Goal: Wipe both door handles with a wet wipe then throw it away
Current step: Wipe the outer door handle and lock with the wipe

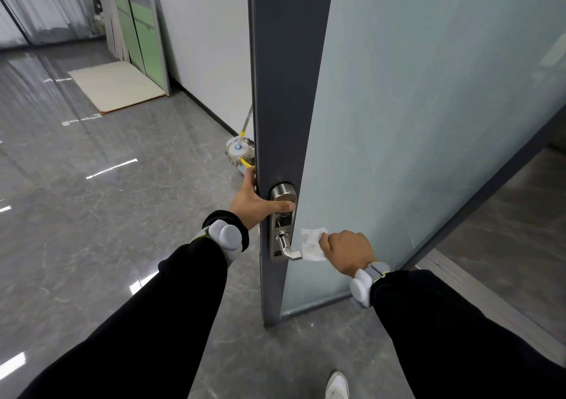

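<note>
**Getting the wipe round the near lever**

The wet wipe (312,244) sits crumpled just right of the frame's centre, pinched in the curled fingers of my right hand (347,250). Its left edge is touching or just beside the tip of the lever handle (289,250); I cannot tell which. The lever juts from the steel lock plate (282,215) on the dark frame of the door (284,92). My left hand (257,202) grips the door's edge above the lever, thumb lying across the plate, the other fingers hidden behind it.

I would fold the wipe round the lever and draw it from root to tip, covering top and underside, pressing lightly so the latch does not turn. The left hand's hold should brace the door against swinging. The second handle is out of sight on the far face. A mop (237,150) stands beyond the door, mid-frame.
</note>
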A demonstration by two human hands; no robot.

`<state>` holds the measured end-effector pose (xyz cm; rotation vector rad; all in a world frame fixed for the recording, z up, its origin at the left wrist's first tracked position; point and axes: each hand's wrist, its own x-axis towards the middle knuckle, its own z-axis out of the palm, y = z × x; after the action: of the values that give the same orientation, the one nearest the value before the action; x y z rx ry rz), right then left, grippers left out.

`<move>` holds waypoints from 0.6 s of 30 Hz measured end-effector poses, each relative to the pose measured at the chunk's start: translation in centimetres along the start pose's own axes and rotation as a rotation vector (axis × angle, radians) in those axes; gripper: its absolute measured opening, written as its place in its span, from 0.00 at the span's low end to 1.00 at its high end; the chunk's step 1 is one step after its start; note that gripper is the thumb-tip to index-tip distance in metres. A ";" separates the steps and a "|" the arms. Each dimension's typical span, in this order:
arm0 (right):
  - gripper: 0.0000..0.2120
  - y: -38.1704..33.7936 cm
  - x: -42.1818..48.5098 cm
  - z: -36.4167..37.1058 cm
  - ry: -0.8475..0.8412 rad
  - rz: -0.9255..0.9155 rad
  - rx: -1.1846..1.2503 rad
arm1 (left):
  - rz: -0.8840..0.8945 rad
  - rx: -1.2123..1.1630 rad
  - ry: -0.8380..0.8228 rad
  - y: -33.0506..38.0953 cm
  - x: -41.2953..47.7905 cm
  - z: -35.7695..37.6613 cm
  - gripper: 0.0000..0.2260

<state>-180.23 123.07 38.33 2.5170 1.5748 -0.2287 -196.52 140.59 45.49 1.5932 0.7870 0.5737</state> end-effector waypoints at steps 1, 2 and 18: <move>0.20 -0.1 0.1 0.1 -0.001 -0.019 -0.038 | 0.002 0.001 0.000 0.0 0.0 0.0 0.43; 0.21 -0.2 0.2 0.2 -0.003 -0.031 -0.068 | 0.003 0.004 0.000 0.0 0.0 0.0 0.43; 0.28 -7.1 -0.1 -1.3 0.124 -0.070 0.001 | 0.019 -0.025 0.003 -0.4 0.4 0.3 0.41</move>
<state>-186.66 126.30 39.18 2.5242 1.7097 -0.0841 -196.15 140.75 45.02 1.5791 0.7654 0.5978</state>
